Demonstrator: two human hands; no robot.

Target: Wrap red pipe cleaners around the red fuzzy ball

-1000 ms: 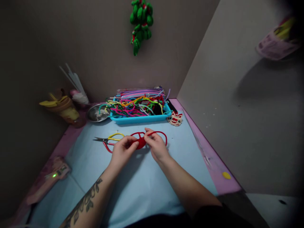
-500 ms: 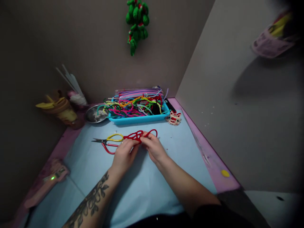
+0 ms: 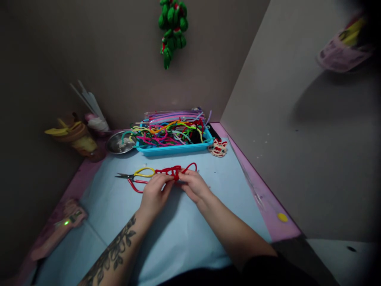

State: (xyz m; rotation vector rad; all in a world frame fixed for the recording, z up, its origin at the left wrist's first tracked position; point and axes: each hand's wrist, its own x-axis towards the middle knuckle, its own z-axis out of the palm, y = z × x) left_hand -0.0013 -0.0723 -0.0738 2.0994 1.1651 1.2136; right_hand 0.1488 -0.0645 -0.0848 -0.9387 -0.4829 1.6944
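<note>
Both hands meet over the light blue mat (image 3: 178,238), pinching a red pipe-cleaner shape (image 3: 174,171) made of twisted loops. My left hand (image 3: 154,194) grips its left part with closed fingers. Closed on its right part is my right hand (image 3: 193,186), where a red loop sticks out toward the back. Just left of the hands, small scissors (image 3: 135,176) with yellow and red handles lie flat on the mat.
A turquoise tray (image 3: 175,149) full of mixed pipe cleaners stands behind the hands. Beside it are a metal bowl (image 3: 120,143), a small red-and-white figure (image 3: 218,147) and a yellow cup (image 3: 74,139). A green ornament (image 3: 171,28) hangs on the back wall. Grey walls close in at the right.
The red shape was turned and folded tighter between my fingers; its wide right loop shrank to a small one. Both hands stayed in about the same spot.
</note>
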